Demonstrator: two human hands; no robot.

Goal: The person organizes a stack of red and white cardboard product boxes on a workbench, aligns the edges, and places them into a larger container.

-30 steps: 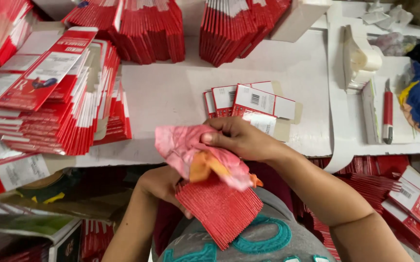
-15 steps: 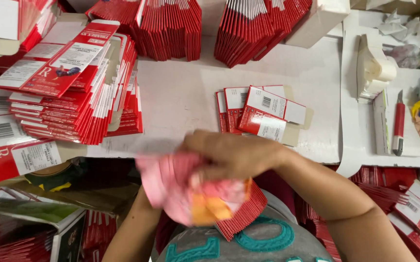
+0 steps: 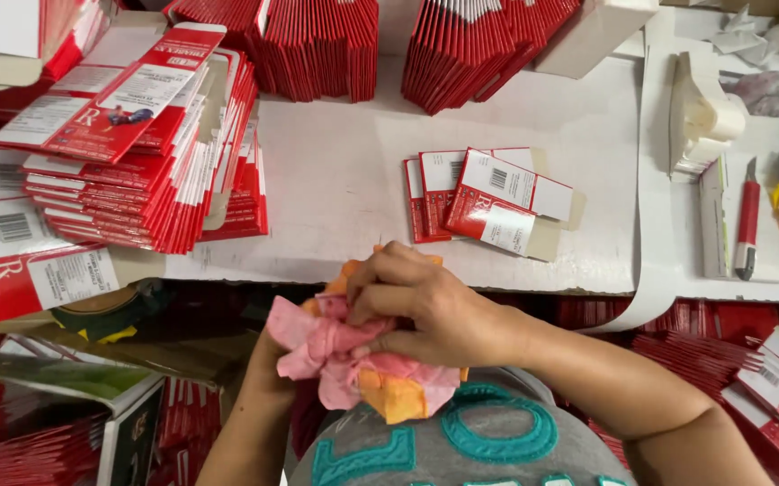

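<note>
Two hands meet low against the person's grey shirt, just below the near edge of the white worktop [image 3: 353,189]. The right hand [image 3: 430,310] lies on top, its fingers curled and pressed down into a crumpled pink cloth [image 3: 317,346] wrapped over something orange [image 3: 398,396], a grip that suits bunching and keeping the loose fabric from unfolding. The left hand [image 3: 286,346] comes up beneath the bundle and is almost wholly covered by it, so whether it is clenched or spread cannot be told; it seems to support the cloth from under. Beyond the cloth, on the worktop, a small fan of flattened red-and-white cartons [image 3: 488,202] lies within easy reach, overlapped so each can be picked off singly. Left of the cloth rises a tall slanting stack of the same cartons [image 3: 138,171], and more stand on edge in rows at the far side [image 3: 317,45]. Well to the right of the cloth, a red utility knife [image 3: 747,220] rests beside a roll of tape [image 3: 709,117], parked clear of the working space.
</note>
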